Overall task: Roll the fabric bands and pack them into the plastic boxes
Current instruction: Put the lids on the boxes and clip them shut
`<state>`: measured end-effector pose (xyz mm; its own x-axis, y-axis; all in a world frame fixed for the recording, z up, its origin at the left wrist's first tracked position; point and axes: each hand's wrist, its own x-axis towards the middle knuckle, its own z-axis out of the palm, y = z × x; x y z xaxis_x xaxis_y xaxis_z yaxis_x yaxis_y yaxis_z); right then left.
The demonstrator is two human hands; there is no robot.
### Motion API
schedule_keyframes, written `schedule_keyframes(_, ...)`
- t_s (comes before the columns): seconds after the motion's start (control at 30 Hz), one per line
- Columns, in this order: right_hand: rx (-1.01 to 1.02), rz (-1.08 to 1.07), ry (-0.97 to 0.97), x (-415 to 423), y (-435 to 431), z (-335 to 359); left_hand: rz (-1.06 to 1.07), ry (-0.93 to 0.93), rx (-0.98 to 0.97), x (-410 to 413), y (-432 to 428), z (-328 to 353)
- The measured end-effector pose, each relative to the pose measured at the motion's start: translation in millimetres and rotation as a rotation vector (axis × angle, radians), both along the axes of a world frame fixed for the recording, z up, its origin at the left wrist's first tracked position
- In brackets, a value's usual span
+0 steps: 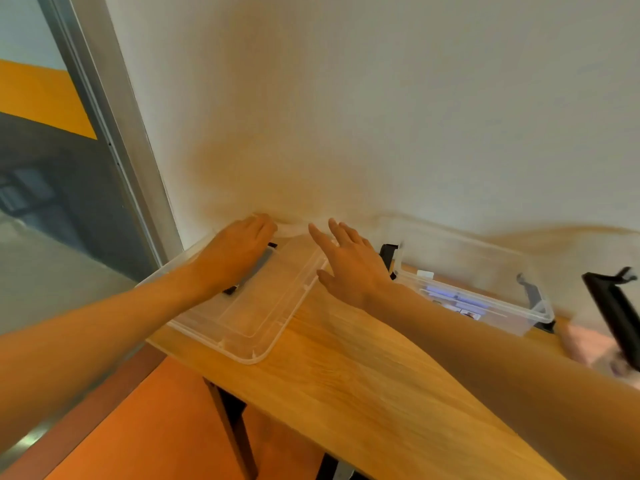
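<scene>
A clear plastic box with its lid on [249, 320] sits at the left end of the wooden table [363, 382], against the wall. My left hand [235, 252] lies on top of that lid near its grey handle, fingers bent over the far edge. My right hand [349, 263] hovers with fingers spread over the lid's right edge. A second clear box [485, 289] stands open to the right with black clips on its ends; something blue and white shows through its wall. A blurred pink fabric [588, 348] lies at the far right.
A white wall rises right behind the boxes. A black object [613, 310] leans at the right edge above the pink fabric. Left of the table are a metal door frame [114, 140] and an orange floor [145, 420]. Bare wood stretches along the table's near side.
</scene>
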<state>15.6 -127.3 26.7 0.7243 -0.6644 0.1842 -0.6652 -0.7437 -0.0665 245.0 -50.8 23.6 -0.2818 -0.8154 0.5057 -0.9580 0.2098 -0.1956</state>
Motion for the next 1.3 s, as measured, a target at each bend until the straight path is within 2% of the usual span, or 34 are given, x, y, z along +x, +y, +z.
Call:
schedule_keyframes(0.17, -0.009, -0.092, -0.253, -25.5, 6.2, 35.6, 0.018, 0.407, -0.071, -21.8, 7.4, 48.2)
schedule_keyframes(0.27, -0.035, -0.171, -0.342, -44.6, 5.0, 57.4, 0.015, 0.47, -0.018, -35.1, 10.9, 64.4)
schedule_keyframes(0.33, -0.027, -0.212, -0.404, -59.0, 2.8, 68.8, -0.06, 0.502, 0.011, -46.1, 13.5, 73.7)
schedule_keyframes(0.37, -0.02, -0.231, -0.449, -67.5, 1.7, 73.3, -0.118, 0.576, 0.017, -52.5, 14.2, 78.3)
schedule_keyframes(0.47, 0.013, -0.293, -0.582, -96.1, -1.2, 85.1, -0.309, 0.901, 0.019, -75.0, 7.4, 94.2)
schedule_keyframes(0.57, 0.001, -0.357, -0.618, -123.5, -3.5, 94.4, -0.426, 1.139, 0.086, -98.1, -5.5, 110.4)
schedule_keyframes(0.73, 0.007, -0.489, -0.82, -163.3, -0.5, 104.5, -0.521, 1.478, 0.231, -133.6, -31.2, 120.9)
schedule_keyframes(0.83, 0.043, -0.584, -0.949, -187.7, -5.7, 100.1, -0.476, 1.609, 0.261, -153.7, -49.7, 114.8)
schedule_keyframes(0.93, 0.133, -0.693, -0.987, -208.4, -10.8, 89.4, -0.335, 1.558, 0.338, -170.5, -68.0, 101.1)
schedule_keyframes(1.17, 0.145, -0.884, -0.812, -235.1, -17.6, 58.4, -0.085, 1.245, 0.471, -200.4, -108.6, 52.2)
schedule_keyframes(1.3, 0.186, -0.956, -0.698, -239.7, -20.9, 40.3, 0.024, 0.957, 0.464, -212.9, -121.9, 38.5)
